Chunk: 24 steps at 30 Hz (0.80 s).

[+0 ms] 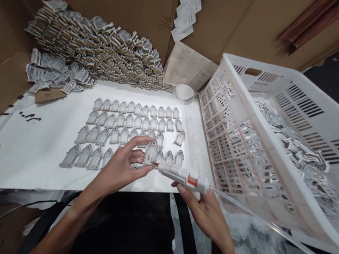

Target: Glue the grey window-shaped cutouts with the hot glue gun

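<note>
Your left fingers (144, 142) are closed in a pinch around one small grey arch-shaped cutout piece (150, 153), thumb below and forefinger curved over its top. You hold it upright, with the pointed end up and the flat foot down, so its long axis runs away from you. Your left hand (122, 166) hovers just above the front edge of the white surface (28, 157).

Your right hand (201, 212) is clenched around the white glue gun with an orange trigger (182, 176). The gun lies nearly level, pointing to your left, and its tip meets the lower edge of the held piece. So the piece is directly left of the nozzle, and the gun's axis crosses the piece's axis almost at a right angle. A clear glue stick (253, 215) trails from the gun's back to the right.

Beyond the fingers, rows of the same grey pieces (127, 129) lie flat on the surface, all pointing away from you. Further back is a big stacked heap of such pieces (96, 48), and a small white bowl (184, 91). On your right, a white plastic slotted crate (277, 125) stands tilted, with more cutouts inside.
</note>
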Motion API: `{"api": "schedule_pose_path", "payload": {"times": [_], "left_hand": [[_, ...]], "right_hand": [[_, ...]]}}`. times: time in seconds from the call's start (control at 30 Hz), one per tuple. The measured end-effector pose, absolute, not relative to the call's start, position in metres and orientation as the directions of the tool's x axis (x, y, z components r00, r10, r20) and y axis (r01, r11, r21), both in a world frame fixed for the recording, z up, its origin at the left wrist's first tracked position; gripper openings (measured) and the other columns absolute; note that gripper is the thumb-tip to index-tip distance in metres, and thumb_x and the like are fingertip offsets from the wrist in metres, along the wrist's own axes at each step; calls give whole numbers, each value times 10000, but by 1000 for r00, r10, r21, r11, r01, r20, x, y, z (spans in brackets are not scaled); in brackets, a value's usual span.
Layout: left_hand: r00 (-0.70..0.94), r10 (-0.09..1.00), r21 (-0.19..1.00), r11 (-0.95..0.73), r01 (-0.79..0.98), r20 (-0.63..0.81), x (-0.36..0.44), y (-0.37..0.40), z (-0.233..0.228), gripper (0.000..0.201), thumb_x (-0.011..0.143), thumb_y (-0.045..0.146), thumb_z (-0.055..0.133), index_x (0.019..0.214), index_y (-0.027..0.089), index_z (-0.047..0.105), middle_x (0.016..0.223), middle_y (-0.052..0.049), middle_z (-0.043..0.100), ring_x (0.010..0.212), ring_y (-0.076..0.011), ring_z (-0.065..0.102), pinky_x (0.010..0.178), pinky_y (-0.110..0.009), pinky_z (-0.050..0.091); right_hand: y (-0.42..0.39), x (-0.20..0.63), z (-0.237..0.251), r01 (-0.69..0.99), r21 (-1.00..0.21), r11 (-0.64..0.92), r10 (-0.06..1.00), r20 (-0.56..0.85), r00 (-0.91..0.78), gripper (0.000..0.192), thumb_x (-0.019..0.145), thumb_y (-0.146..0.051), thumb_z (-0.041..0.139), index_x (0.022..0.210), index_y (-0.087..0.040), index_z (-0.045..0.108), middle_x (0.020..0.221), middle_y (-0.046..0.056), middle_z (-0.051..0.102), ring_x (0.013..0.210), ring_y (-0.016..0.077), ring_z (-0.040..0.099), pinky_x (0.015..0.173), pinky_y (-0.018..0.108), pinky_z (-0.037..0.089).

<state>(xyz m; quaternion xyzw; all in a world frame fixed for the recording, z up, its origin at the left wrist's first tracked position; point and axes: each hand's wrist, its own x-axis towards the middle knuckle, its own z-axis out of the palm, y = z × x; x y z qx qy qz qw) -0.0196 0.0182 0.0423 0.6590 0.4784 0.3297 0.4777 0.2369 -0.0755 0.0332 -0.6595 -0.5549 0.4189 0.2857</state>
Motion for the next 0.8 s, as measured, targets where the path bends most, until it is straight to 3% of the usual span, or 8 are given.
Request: {"api": "schedule_pose_path", "payload": {"times": [0.13,0.27,0.33,0.43,0.67,0.73,0.8], "left_hand": [[327,944,945,-74,318,-36,-21,18,43,513,898,311,835,1361,423,645,1454,21,624,954,-131,683,897,-283,629],[318,947,942,-70,329,-40,-21,17,44,517,903,308,828,1371,419,636,1468,18,615,958,-130,678,901,-283,622],[322,946,947,-67,315,-40,-21,17,43,521,905,307,823,1377,413,629,1468,11,613,961,-134,686,887,-286,621],[324,945,951,-65,302,-39,-21,17,42,527,902,311,817,1383,397,622,1455,-10,615,968,-149,701,879,-304,623],[309,951,945,-94,313,-8,-19,21,33,507,907,333,775,1388,372,618,1398,-40,653,910,-161,697,849,-328,657],[325,946,940,-115,321,4,-18,24,30,501,908,348,764,1388,369,620,1381,-45,669,897,-169,695,838,-337,661],[347,938,931,-129,340,3,-17,30,28,512,912,366,758,1402,367,613,1392,-52,668,901,-174,691,846,-350,658]], "right_hand": [[-75,236,33,515,-833,-200,975,-223,17,512,1030,-682,571,1106,-269,863,984,66,830,1008,324,780,907,407,616],[-75,233,35,540,-831,-137,983,-181,-30,491,1068,-626,542,1171,-252,843,982,74,828,965,308,776,865,377,603],[-76,232,38,582,-803,-125,983,-179,-35,497,1077,-626,524,1088,-245,842,916,67,813,961,310,771,843,361,587],[-79,230,44,638,-765,-87,985,-161,-59,510,1096,-621,490,924,-246,790,771,27,749,828,271,754,775,322,540],[-80,225,51,701,-712,25,989,-85,-122,380,1111,-476,496,827,-260,627,670,-19,669,571,182,645,561,271,360],[-81,226,53,731,-680,61,989,-60,-139,312,1088,-443,528,884,-273,690,700,-18,708,588,188,683,551,257,371],[-82,229,53,759,-637,134,988,26,-153,215,1041,-414,588,1072,-306,771,771,-10,768,622,210,734,550,252,412]]}}
